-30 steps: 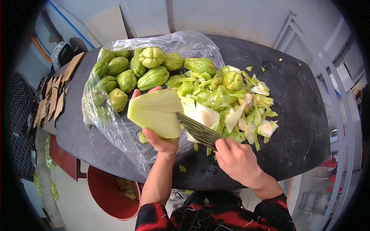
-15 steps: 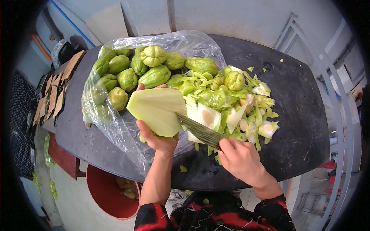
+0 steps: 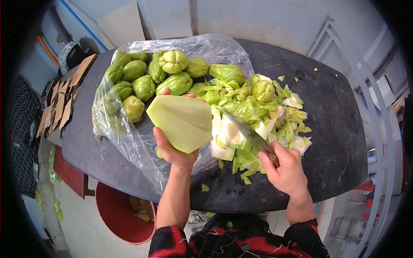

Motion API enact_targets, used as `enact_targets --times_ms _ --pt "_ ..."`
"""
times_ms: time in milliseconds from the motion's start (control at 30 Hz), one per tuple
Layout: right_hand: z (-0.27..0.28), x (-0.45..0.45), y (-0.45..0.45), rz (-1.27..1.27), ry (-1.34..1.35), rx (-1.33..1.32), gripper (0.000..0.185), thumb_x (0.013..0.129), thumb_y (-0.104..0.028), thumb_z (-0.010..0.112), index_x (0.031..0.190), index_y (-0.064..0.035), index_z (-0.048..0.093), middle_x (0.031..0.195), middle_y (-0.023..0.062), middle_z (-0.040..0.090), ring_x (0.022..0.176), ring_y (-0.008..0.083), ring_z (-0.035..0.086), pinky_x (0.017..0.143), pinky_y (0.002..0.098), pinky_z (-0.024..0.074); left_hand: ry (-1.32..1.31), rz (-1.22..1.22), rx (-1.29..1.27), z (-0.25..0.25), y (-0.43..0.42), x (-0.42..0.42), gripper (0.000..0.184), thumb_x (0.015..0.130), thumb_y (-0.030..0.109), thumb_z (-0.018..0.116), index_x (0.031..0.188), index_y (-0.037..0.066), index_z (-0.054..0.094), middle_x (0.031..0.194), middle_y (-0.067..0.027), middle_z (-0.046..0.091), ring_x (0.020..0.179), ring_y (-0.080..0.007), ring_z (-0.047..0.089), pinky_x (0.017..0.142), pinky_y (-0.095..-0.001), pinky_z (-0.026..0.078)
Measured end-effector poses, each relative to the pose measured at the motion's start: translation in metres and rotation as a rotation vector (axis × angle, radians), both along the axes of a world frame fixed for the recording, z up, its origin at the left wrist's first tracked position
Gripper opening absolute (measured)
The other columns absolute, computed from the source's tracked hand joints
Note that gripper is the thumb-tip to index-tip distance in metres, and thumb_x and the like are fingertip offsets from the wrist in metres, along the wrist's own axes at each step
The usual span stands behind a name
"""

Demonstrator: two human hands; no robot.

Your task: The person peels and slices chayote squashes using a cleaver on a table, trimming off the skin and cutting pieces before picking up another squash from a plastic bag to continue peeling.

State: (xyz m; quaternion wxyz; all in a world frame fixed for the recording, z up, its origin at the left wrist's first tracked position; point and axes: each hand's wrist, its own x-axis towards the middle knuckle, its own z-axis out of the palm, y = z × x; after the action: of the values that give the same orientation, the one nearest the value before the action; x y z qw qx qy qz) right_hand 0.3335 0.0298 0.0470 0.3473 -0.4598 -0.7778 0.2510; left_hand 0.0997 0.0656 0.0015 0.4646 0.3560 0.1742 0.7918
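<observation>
My left hand (image 3: 178,155) holds a large pale green peeled piece (image 3: 183,122), its flat cut face turned up toward me. In my right hand (image 3: 286,165) is a knife (image 3: 248,134), gripped by its brown handle, the blade pointing up and left. The blade is apart from the held piece and lies over the pile of green peels and white cut pieces (image 3: 247,109). Behind my left hand, several whole green chayotes (image 3: 174,84) sit in an open clear plastic bag (image 3: 133,148).
Everything rests on a dark table (image 3: 340,129). Below its front left edge stands a red bin (image 3: 109,210) with pale scraps inside. Cardboard pieces (image 3: 64,96) lie at the left. A grey metal railing (image 3: 373,94) runs along the right.
The knife has come away from the held piece and swung up and right over the pile. The held piece has shifted slightly right, and a white piece now shows on the pile beside it.
</observation>
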Motion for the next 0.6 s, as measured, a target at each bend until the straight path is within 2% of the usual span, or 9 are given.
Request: enact_targets --times_ms 67,233,333,400,600 --pt "0.002 -0.001 -0.003 0.081 -0.035 -0.045 0.021 0.089 -0.007 0.067 0.079 -0.0007 0.049 0.061 0.0149 0.056 0.052 0.0341 0.059 0.05 0.0408 0.0442 -0.02 -0.022 -0.003 -0.001 0.001 -0.001 0.087 0.09 0.068 0.043 0.154 0.013 0.02 0.133 -0.0248 0.049 0.116 -0.0408 0.056 0.087 -0.0544 0.054" --pt "-0.001 -0.002 -0.002 0.173 -0.024 -0.101 0.021 0.089 -0.007 0.067 0.081 -0.0007 0.049 0.061 0.0145 0.056 0.052 0.0335 0.059 0.049 0.0404 0.0428 -0.023 -0.228 0.042 -0.002 -0.001 -0.001 0.091 0.088 0.069 0.047 0.154 0.013 0.019 0.132 -0.0256 0.049 0.116 -0.0439 0.056 0.086 -0.0561 0.055" --pt "-0.005 -0.003 -0.002 0.196 -0.052 -0.099 0.02 0.088 -0.008 0.067 0.083 -0.0017 0.05 0.064 0.0142 0.057 0.055 0.034 0.06 0.05 0.041 0.0448 0.0 -0.224 0.05 -0.002 0.0 -0.001 0.092 0.088 0.069 0.047 0.154 0.013 0.019 0.131 -0.0259 0.05 0.116 -0.0445 0.056 0.086 -0.0563 0.055" --pt "-0.014 -0.006 -0.003 0.2 -0.076 0.118 0.018 0.086 -0.007 0.07 0.079 -0.0008 0.055 0.059 0.0124 0.056 0.049 0.0304 0.057 0.046 0.0365 0.0423 -0.002 -0.207 0.044 -0.002 0.0 -0.002 0.092 0.088 0.069 0.047 0.154 0.013 0.019 0.132 -0.026 0.05 0.116 -0.0445 0.056 0.086 -0.0564 0.054" --pt "-0.015 -0.005 0.0 0.228 -0.064 0.089 0.019 0.086 -0.007 0.071 0.077 -0.0011 0.055 0.06 0.0123 0.056 0.049 0.0294 0.057 0.047 0.037 0.0424 -0.051 -0.191 0.015 0.001 -0.001 -0.001 0.092 0.088 0.07 0.047 0.154 0.013 0.019 0.132 -0.026 0.05 0.116 -0.0442 0.056 0.085 -0.0566 0.054"
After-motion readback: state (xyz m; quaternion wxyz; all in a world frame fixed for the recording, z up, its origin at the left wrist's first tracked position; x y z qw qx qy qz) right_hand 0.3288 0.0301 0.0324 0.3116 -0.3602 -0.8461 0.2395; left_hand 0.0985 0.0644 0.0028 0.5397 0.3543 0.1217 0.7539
